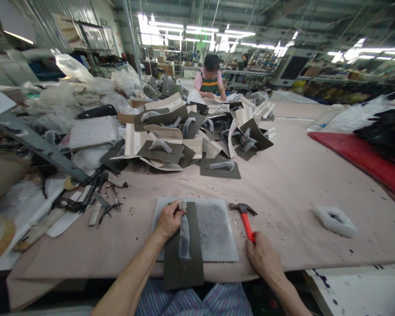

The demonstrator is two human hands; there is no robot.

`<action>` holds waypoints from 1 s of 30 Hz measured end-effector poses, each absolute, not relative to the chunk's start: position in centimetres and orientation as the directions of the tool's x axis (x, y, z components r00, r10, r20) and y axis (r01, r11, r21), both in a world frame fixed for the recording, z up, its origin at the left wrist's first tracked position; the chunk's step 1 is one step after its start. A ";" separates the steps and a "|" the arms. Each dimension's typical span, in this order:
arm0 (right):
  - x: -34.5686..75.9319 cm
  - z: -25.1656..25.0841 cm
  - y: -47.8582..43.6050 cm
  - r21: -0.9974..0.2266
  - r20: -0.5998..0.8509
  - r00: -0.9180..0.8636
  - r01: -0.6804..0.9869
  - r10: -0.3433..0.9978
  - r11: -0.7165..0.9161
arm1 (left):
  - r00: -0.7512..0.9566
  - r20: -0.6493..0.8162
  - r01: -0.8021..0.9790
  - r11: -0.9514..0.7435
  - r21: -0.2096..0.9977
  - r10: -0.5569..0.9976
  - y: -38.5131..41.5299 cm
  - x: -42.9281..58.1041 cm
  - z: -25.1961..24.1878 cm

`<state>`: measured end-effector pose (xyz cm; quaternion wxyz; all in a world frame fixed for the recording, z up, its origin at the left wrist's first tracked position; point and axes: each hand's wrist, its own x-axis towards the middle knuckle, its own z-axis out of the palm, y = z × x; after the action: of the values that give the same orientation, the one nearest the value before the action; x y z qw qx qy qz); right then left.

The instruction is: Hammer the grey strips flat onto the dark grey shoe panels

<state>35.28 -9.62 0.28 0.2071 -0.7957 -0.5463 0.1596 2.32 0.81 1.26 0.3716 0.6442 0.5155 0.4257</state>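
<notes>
My left hand (168, 221) pinches a short round metal punch (182, 205) by its side, its top end facing up. The punch stands at the far end of a dark grey-green panel (195, 250). A plastic-wrapped handle (184, 241) runs along that panel, which lies partly on a worn grey plate (219, 228) and overhangs the table's near edge. My right hand (265, 253) is closed round the red grip of a claw hammer (244, 215). The hammer head rests on or just over the table, right of the plate. The punch's lower end is hidden.
Behind the plate lies a heap of similar panels (187, 131) with wrapped handles. Pliers and cutters (107, 204) are at left, near a metal post (42, 142). A white foam-like pad (335, 221) and a red board (358, 160) lie right. A co-worker (210, 81) sits opposite.
</notes>
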 end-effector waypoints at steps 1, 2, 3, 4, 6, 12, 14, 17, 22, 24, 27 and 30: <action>35.4 0.8 -9.3 -0.626 -0.126 0.335 0.704 0.934 -0.337 | 0.101 0.168 0.350 -0.193 0.917 0.981 0.8 2.3 1.3; 35.3 1.5 -8.8 -0.719 -0.219 0.287 0.598 0.932 -0.353 | 0.096 0.170 0.349 -0.193 0.917 0.981 0.8 2.3 1.3; 35.0 2.4 -8.3 -0.778 -0.286 0.229 0.512 0.931 -0.365 | 0.094 0.171 0.349 -0.194 0.917 0.981 0.8 2.3 1.3; 34.5 3.5 -7.7 -0.807 -0.322 0.180 0.460 0.929 -0.369 | 0.095 0.173 0.349 -0.195 0.917 0.980 0.8 2.3 1.3; 32.8 5.9 -6.8 -0.834 -0.328 0.163 0.412 0.930 -0.367 | 0.098 0.178 0.354 -0.201 0.913 0.979 0.8 2.3 1.3; 25.2 11.4 -5.4 -0.742 0.175 0.114 0.668 0.978 0.055 | 0.104 0.186 0.386 -0.212 0.898 0.977 0.8 2.2 1.2; 23.9 12.1 -4.9 -0.542 0.196 -0.061 0.825 0.979 0.160 | 0.102 0.180 0.397 -0.206 0.895 0.978 0.8 2.2 1.1; 23.6 13.8 -4.1 -0.363 0.095 -0.215 0.901 0.972 0.235 | 0.112 0.171 0.391 -0.202 0.898 0.979 0.9 2.2 0.9; 23.8 17.9 -3.6 -0.512 0.496 0.080 0.831 0.864 0.218 | 0.116 0.160 0.351 -0.191 0.917 0.980 0.9 2.2 0.8; 23.7 17.2 -3.9 -0.531 0.546 0.147 0.823 0.825 0.205 | 0.108 0.156 0.343 -0.184 0.921 0.982 0.9 2.2 0.9; 24.1 13.1 -5.0 -0.352 0.282 -0.152 0.902 0.947 0.250 | 0.102 0.157 0.334 -0.182 0.925 0.982 1.0 2.2 1.1; 25.7 9.1 -6.0 -0.239 -0.032 -0.266 0.938 0.963 0.251 | 0.098 0.159 0.319 -0.182 0.930 0.982 1.1 2.2 1.0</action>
<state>25.68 -6.03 9.11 0.0601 -0.6026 -0.7887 0.1055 2.16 1.06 1.00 0.3822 0.6346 0.5128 0.4339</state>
